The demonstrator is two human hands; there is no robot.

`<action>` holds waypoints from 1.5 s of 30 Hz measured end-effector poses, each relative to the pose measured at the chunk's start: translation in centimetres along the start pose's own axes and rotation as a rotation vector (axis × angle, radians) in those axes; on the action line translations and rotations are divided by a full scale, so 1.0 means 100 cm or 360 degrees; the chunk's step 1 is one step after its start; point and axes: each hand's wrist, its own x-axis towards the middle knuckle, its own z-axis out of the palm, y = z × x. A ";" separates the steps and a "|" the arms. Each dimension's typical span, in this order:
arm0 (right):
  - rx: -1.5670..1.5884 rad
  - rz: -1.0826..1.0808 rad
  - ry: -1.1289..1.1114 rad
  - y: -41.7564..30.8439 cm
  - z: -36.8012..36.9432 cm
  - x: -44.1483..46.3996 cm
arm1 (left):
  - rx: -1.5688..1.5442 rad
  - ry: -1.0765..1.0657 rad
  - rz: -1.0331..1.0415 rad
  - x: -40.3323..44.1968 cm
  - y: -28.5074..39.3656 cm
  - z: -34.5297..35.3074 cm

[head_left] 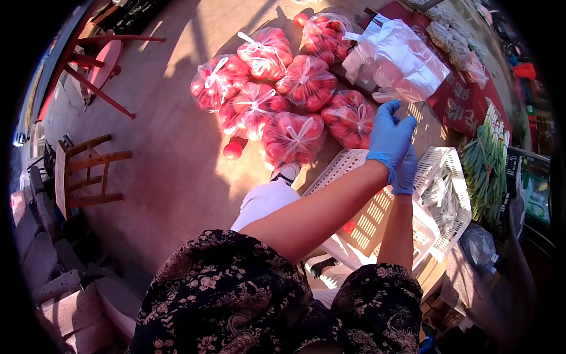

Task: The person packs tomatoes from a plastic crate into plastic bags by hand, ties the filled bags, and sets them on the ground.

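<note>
My left hand [386,138], in a blue glove, has its fingers bent together just below a stack of thin white plastic bags [407,56]. Whether it pinches a bag edge cannot be made out. My right hand [405,174], also gloved in blue, is close against it and lower, its fingers mostly hidden behind the left. Both hands are above a white slatted crate [345,159], with a red tomato [349,226] inside. To the left, several tied clear bags of tomatoes [293,138] sit together on the floor.
A loose tomato [233,150] lies beside the bags. A second white crate [451,177] holds crumpled plastic, with green onions [486,162] right of it. A wooden stool [94,171] and a red round stool [106,65] lie tipped at the left. My shoe [287,173] touches the nearest bag.
</note>
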 end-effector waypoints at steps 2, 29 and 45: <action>-0.0470 -0.0342 -0.0038 -0.002 0.019 0.065 | -0.0373 0.0105 -0.0088 0.009 0.011 -0.006; 0.1342 0.0855 0.0500 -0.011 -0.007 0.264 | -0.0512 0.0112 -0.0438 0.037 0.018 -0.007; 0.0783 0.0291 -0.0058 -0.106 -0.031 -0.134 | -0.0949 -0.0319 -0.1116 0.036 -0.035 -0.008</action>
